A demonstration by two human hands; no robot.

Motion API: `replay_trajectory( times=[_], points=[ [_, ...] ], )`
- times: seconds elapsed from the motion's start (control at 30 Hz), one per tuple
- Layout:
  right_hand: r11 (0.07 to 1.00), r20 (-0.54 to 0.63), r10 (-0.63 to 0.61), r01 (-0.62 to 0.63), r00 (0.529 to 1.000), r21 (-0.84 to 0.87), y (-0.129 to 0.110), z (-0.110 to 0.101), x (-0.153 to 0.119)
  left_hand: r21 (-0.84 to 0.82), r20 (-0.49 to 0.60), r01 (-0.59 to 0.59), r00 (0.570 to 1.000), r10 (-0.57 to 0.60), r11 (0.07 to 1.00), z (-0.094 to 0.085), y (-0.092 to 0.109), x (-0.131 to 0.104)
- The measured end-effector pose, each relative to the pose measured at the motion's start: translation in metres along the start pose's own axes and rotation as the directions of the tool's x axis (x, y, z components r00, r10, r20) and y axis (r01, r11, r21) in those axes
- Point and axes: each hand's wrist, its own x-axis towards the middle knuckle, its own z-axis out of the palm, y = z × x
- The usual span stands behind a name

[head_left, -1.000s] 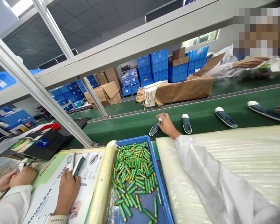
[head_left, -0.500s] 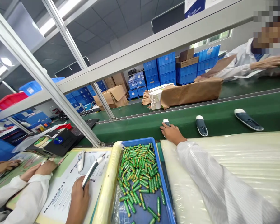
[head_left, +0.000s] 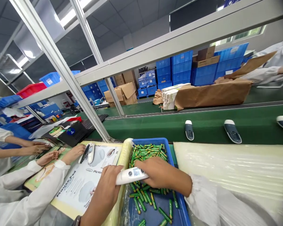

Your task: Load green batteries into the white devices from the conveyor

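Observation:
A white handheld device (head_left: 128,175) with two round buttons and a small lit display lies level above the blue tray. My left hand (head_left: 107,188) grips its left end, fingers closed round it. At the other end, my right hand (head_left: 158,174) has its fingers wrapped on the device, partly hiding it. Beneath both hands, the blue tray (head_left: 187,213) holds several green batteries (head_left: 165,215). Another white device (head_left: 91,153) rests on the printed mouse pad sheet (head_left: 85,185) to the left.
Dark-backed devices (head_left: 189,130) lie spaced along the green conveyor (head_left: 151,125). A metal post (head_left: 68,78) rises left of the tray. Co-workers' hands (head_left: 73,153) are at the far left. Pale foam (head_left: 226,169) covers the right side. Brown paper (head_left: 212,94) lies beyond the belt.
My right hand has come back from the conveyor to the device over the tray. My left hand has moved right, and its device now shows the display side. The view has shifted right to left.

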Motion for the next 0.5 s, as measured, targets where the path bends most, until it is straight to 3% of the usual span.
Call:
replay_trajectory(
  times=[0.1,0.17,0.2,0.23,0.27,0.37,0.43,0.5],
  points=[
    [0.993,-0.222,0.109,-0.095,0.969,0.074,0.006,-0.012,-0.002,-0.032,-0.038,0.204,0.978,-0.205,0.978,0.008,-0.022,-0.015],
    [0.955,-0.451,0.265,-0.168,0.852,0.243,0.017,-0.014,0.003,-0.022,-0.082,0.354,0.932,-0.354,0.935,0.014,-0.048,-0.023],
    [0.929,-0.515,0.343,-0.204,0.785,0.308,0.022,-0.01,0.008,-0.006,-0.104,0.409,0.907,-0.407,0.913,0.017,-0.063,-0.024],
    [0.91,-0.524,0.398,-0.251,0.753,0.331,0.026,-0.004,0.014,0.015,-0.13,0.453,0.885,-0.447,0.892,0.019,-0.079,-0.024],
    [0.9,-0.491,0.43,-0.313,0.758,0.304,0.029,0.004,0.02,0.04,-0.154,0.49,0.864,-0.479,0.871,0.021,-0.094,-0.022],
    [0.901,-0.306,0.432,-0.417,0.848,0.115,0.04,0.021,0.033,0.13,-0.204,0.584,0.807,-0.555,0.801,0.024,-0.137,-0.007],
    [0.909,-0.347,0.418,-0.385,0.84,0.163,0.05,0.018,0.033,0.189,-0.231,0.642,0.764,-0.602,0.743,0.025,-0.159,0.005],
    [0.895,-0.441,0.402,-0.243,0.803,0.374,0.066,0.005,0.025,0.233,-0.249,0.682,0.731,-0.636,0.693,0.027,-0.175,0.015]
  ],
)
